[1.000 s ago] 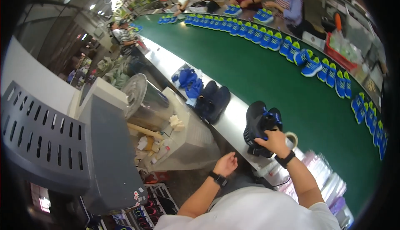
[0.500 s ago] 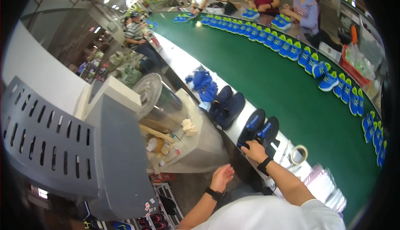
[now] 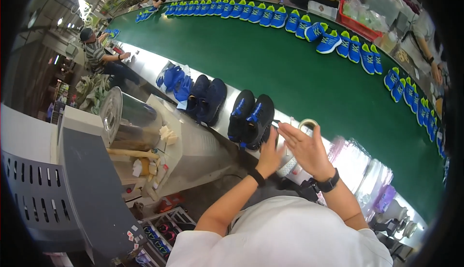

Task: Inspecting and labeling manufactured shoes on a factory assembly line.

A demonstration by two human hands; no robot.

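A pair of black shoes with blue marks point(image 3: 251, 117) stands on the steel ledge point(image 3: 145, 64) beside the green belt. My left hand point(image 3: 269, 155) is raised just behind the heel of the right-hand shoe, fingers up, holding nothing. My right hand point(image 3: 305, 147) hovers beside it, palm flat and fingers spread, empty. Both wrists carry black bands. A roll of tape point(image 3: 307, 124) lies on the ledge just beyond my right fingers.
A navy pair point(image 3: 206, 100) and a bright blue pair point(image 3: 174, 78) stand further left on the ledge. The green conveyor belt point(image 3: 270, 69) carries a long row of blue-and-lime shoes point(image 3: 328, 42). A steel drum point(image 3: 123, 117) and grey machine point(image 3: 58, 189) sit at left. Seated people work along the line.
My right hand has let go of the black shoes, which now stand on the ledge. My left hand has come up from below to beside the right hand.
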